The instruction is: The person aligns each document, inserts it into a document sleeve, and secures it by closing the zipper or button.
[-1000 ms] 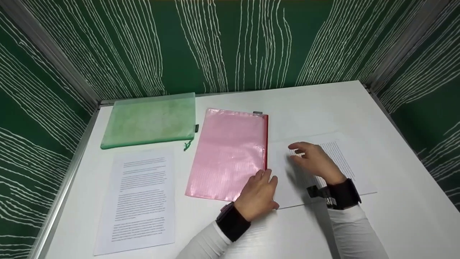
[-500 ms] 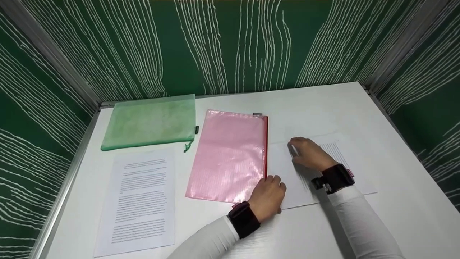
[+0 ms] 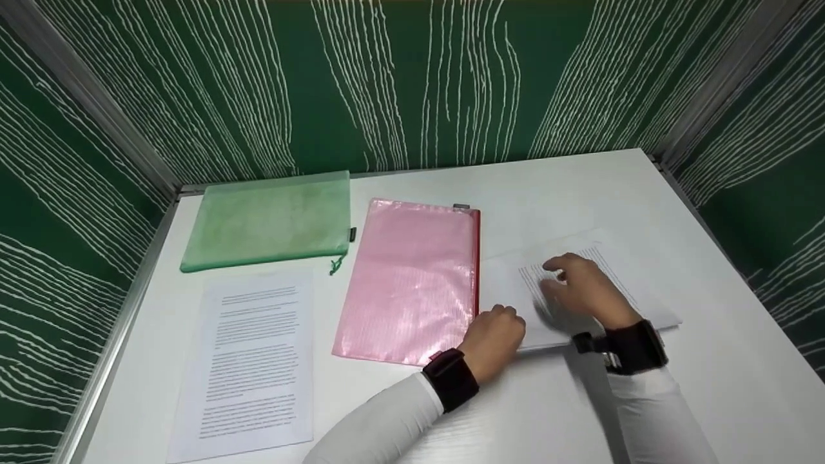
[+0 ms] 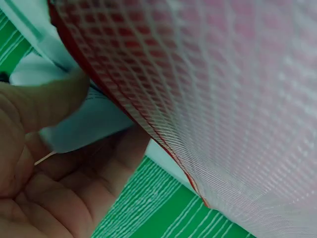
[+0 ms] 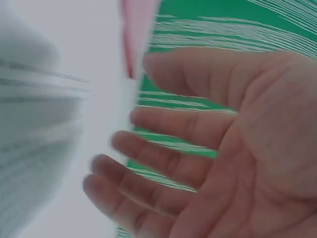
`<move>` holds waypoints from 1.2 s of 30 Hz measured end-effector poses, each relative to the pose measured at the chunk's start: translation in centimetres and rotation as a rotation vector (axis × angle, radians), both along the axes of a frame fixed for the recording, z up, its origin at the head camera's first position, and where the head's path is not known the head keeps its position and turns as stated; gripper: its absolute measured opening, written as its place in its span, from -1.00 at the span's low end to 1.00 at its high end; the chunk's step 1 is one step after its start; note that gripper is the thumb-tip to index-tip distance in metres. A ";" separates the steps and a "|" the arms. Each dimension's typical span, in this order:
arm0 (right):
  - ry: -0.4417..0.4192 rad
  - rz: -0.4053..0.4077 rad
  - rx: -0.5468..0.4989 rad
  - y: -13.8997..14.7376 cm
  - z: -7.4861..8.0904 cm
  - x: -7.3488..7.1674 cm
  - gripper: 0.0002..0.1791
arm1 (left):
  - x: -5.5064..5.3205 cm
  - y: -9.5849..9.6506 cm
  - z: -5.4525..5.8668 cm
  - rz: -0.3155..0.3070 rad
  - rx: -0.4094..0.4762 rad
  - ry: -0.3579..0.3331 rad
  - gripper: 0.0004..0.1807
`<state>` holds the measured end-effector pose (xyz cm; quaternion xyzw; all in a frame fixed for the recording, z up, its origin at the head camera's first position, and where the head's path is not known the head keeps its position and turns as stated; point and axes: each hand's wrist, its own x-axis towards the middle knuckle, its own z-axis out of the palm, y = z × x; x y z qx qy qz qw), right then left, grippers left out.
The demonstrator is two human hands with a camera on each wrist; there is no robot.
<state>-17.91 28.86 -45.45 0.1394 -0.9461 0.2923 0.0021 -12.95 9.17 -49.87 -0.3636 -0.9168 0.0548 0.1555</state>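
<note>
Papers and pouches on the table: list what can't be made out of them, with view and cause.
Wording on the left sheet: head view, print too small.
Wording on the right papers: head view, partly covered by the right hand; right wrist view, blurred.
Near right corner of the pink pouch: head view, hidden by the left hand and wristband.
Green pouch, contents if any: head view, cloudy material.
</note>
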 end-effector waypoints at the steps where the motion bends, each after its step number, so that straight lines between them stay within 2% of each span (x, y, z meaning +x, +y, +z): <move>1: 0.027 -0.036 -0.014 0.2 0.5 0.8 -0.77 | -0.1 0.1 0.0 0.003 0.010 -0.008 -0.89; 3: 0.078 -0.101 -0.040 0.8 1.2 2.2 -0.88 | -0.3 0.1 0.1 0.011 0.038 -0.039 -0.91; 5: 0.084 -0.155 -0.068 1.2 1.7 3.3 -0.80 | -0.5 0.1 0.1 0.022 0.074 -0.074 -0.94; 7: 0.009 -0.199 -0.127 1.6 1.9 4.2 -0.69 | -0.6 0.1 0.2 0.031 0.124 -0.119 -0.94; 9: -0.114 -0.231 -0.185 1.9 1.9 4.6 -0.60 | -0.8 0.1 0.2 0.036 0.173 -0.153 -0.93; 13: -0.340 -0.269 -0.306 2.6 1.4 4.4 -0.45 | -0.8 0.1 0.3 0.027 0.242 -0.212 -0.90; 17: -0.414 -0.304 -0.455 3.1 0.8 3.8 -0.28 | -0.5 0.2 0.3 -0.024 0.267 -0.253 -0.87; 21: -0.397 -0.335 -0.580 3.4 0.5 3.4 -0.36 | 0.0 0.2 0.3 -0.097 0.296 -0.306 -0.89; 24: -0.355 -0.344 -0.594 3.4 0.7 3.4 -0.49 | 0.4 0.3 0.5 -0.140 0.321 -0.357 -0.90; 30: -0.171 -0.380 -0.458 3.3 1.8 3.7 -0.53 | 0.9 0.1 1.1 -0.202 0.333 -0.367 -0.96; 33: -0.088 -0.424 -0.390 3.3 2.7 3.9 -0.54 | 1.0 -0.4 1.3 -0.194 0.339 -0.363 -0.93; 36: -0.037 -0.461 -0.370 3.2 3.6 4.2 -0.53 | 1.0 -1.1 1.6 -0.173 0.354 -0.350 -0.92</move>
